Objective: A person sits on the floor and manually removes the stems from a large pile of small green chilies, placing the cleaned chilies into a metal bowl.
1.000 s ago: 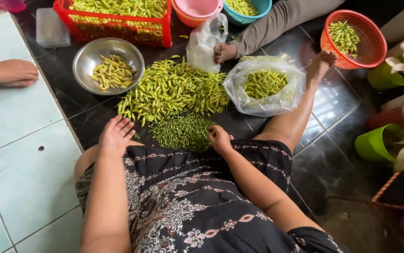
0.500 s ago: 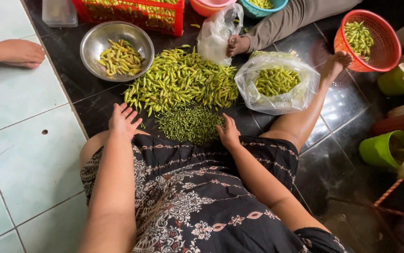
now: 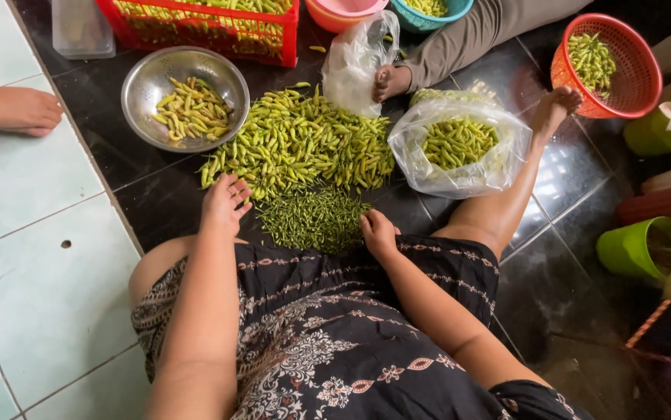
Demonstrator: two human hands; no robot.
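A big heap of yellow-green chili peppers (image 3: 300, 144) lies on the dark floor tiles in front of me. Just below it sits a smaller pile of thin green stems (image 3: 314, 220). My left hand (image 3: 223, 204) rests with fingers spread at the near left edge of the chili heap. My right hand (image 3: 378, 233) is curled at the right edge of the stem pile; whether it pinches anything is hidden. A steel bowl (image 3: 143, 92) to the left and a clear plastic bag (image 3: 429, 175) to the right both hold chilies.
A red crate (image 3: 273, 45) of chilies, a pink bowl (image 3: 334, 15) and a teal basket (image 3: 421, 19) stand at the back. An orange basket (image 3: 635, 74) sits far right by green pots (image 3: 631, 249). Another person's foot (image 3: 390, 82) and a foot (image 3: 17, 109) at left are near.
The view has shifted, so everything sits lower in the frame. My left hand has slid forward onto the edge of the chili heap. My right hand stays by the stems.
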